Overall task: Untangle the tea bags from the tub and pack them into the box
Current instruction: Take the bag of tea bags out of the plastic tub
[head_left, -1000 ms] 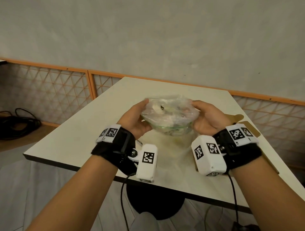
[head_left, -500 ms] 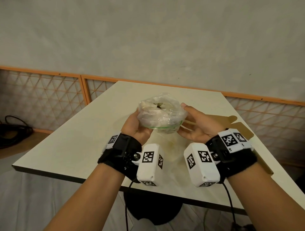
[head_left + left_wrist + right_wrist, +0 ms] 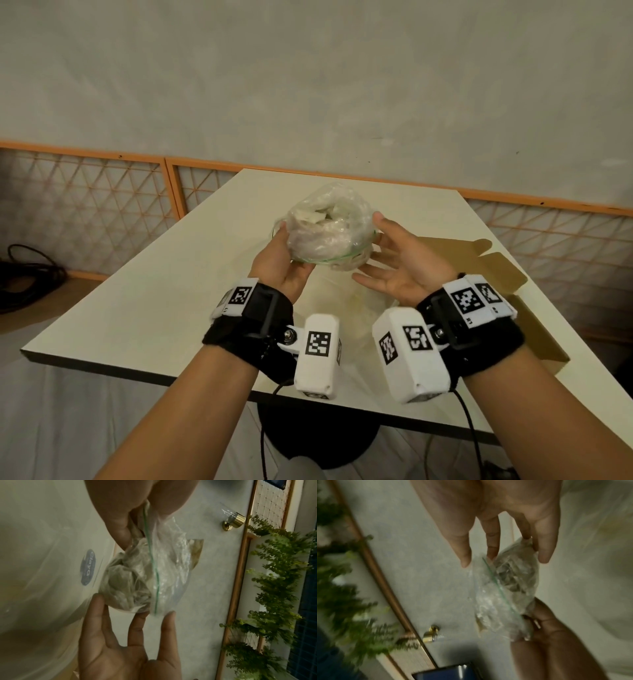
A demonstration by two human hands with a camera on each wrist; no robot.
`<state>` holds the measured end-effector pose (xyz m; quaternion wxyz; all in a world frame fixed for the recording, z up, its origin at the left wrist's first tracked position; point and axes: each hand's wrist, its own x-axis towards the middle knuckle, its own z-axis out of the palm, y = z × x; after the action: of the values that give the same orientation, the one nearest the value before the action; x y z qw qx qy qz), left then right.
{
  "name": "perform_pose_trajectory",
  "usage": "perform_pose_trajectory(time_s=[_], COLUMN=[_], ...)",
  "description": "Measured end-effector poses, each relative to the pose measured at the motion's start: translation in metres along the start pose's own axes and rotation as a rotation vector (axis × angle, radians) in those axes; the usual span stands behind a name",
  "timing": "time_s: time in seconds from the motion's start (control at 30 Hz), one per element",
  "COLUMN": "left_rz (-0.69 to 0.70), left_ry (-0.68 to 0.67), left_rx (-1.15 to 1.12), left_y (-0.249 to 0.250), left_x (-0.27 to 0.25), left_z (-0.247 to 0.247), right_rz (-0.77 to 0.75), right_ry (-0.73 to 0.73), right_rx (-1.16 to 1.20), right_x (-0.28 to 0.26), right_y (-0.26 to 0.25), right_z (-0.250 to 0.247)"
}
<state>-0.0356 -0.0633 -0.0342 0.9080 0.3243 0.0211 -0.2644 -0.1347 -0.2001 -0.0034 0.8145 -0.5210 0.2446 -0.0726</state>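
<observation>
Left hand (image 3: 286, 263) pinches the soft, crinkly, light-looking tea-bag pouch (image 3: 327, 233) above the surface (image 3: 144, 291), right hand (image 3: 407, 270) at three o'clock with fingers spread, best taken by its green seal.

- Head cam: looks forward and down over table (image 3: 144, 301).
- Wrist cams: close, facing along fingers; all three share the plastic bag (image 3: 329, 236).

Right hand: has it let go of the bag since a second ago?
Yes. The right hand has opened, fingertips only beside the plastic bag; the left hand holds it above the table.
</observation>
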Motion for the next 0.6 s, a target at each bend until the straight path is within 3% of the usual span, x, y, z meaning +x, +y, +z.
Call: perform_pose_trajectory(time_s=[0.17, 0.27, 0.43, 0.6], left_rz=[-0.138, -0.195, -0.193, -0.184], left_ry=[-0.024, -0.022, -0.009, 0.038], left_rx=[0.197, 0.198, 0.221, 0.244], left_y=[0.009, 0.014, 0.023, 0.024], left_x=[-0.008, -0.007, 0.001, 0.003], left_z=[-0.008, -0.012, -0.015, -0.012], right_rz=[-0.02, -0.072, -0.167, -0.153], right_ry=[-0.061, -0.088, -0.183, -0.097], right_rx=[0.03, 0.13, 0.284, 0.376], right_x=[0.003, 0.001, -0.007, 0.001], right_y=[-0.008, -0.007, 0.001, 0.012], right_z=[-0.006, -0.01, -0.012, -0.014])
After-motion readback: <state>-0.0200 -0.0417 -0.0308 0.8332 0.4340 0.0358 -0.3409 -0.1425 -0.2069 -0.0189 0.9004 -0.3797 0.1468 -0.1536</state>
